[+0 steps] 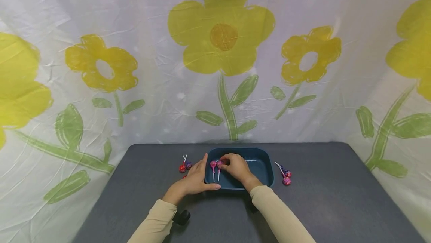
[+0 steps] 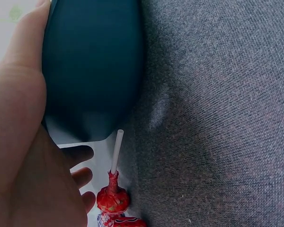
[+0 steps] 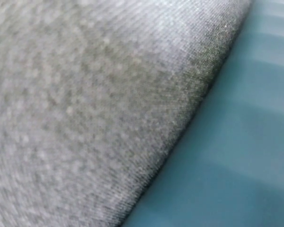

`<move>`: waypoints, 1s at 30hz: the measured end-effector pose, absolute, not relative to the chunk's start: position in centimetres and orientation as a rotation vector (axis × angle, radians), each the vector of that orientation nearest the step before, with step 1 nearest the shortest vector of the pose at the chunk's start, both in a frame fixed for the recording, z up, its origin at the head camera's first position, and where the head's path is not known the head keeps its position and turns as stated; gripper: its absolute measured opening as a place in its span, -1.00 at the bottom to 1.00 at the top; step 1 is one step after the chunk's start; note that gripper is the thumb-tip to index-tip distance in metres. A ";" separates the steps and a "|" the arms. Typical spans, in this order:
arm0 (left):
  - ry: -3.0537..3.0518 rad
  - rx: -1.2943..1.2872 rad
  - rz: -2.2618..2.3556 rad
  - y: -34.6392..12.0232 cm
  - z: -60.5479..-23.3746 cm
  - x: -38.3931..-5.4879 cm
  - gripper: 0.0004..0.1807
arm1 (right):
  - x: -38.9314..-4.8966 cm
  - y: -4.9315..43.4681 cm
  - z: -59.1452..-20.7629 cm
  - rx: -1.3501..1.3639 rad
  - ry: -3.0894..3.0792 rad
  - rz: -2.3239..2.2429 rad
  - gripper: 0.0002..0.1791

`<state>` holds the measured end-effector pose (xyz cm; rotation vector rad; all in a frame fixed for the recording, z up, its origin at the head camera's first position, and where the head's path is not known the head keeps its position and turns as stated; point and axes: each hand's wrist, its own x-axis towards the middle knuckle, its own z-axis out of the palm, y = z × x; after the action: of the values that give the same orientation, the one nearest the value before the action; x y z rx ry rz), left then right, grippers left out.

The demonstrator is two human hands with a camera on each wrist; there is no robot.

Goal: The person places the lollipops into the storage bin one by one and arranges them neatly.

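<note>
A dark blue tray (image 1: 259,160) lies on the table with two pink lollipops side by side in its left part, white sticks toward me. My left hand (image 1: 196,181) rests against the tray's left end, its fingers straight along that side and the thumb along the front rim. Over the tray, my right hand (image 1: 237,166) pinches the head of the right-hand pink lollipop (image 1: 219,172); the other pink lollipop (image 1: 213,165) lies just left of it. In the left wrist view a red lollipop (image 2: 113,198) sits beyond my left fingers. The right wrist view shows only tray wall (image 3: 236,156) and cloth.
Left of the tray lie several red and purple lollipops (image 1: 182,168), partly hidden by my left hand. To its right is a small group of pink, red and purple lollipops (image 1: 286,181). A flowered curtain (image 1: 161,97) hangs behind the grey table (image 1: 320,198).
</note>
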<state>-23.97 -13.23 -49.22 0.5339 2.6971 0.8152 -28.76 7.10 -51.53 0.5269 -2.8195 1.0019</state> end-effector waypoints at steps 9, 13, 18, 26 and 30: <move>2.700 0.536 0.807 -13.3 -49.4 -24.1 0.40 | -28.9 7.1 -51.7 0.525 -2.823 0.998 -0.73; 2.702 0.533 0.811 -13.3 -49.4 -24.1 0.41 | -28.8 7.1 -51.7 0.539 -2.823 1.001 -0.74; 2.702 0.529 0.813 -13.3 -49.4 -24.0 0.41 | -28.8 7.0 -51.6 0.537 -2.829 1.002 -0.74; 2.710 0.528 0.805 -13.4 -49.7 -24.3 0.40 | -28.9 7.1 -51.7 0.551 -2.821 0.998 -0.74; 2.712 0.533 0.800 -13.4 -49.8 -24.3 0.39 | -28.9 7.1 -51.7 0.548 -2.821 0.998 -0.74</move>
<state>-24.29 -13.36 -49.80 0.5332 2.7124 0.7996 -28.85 7.08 -51.68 0.5482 -2.8207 0.9975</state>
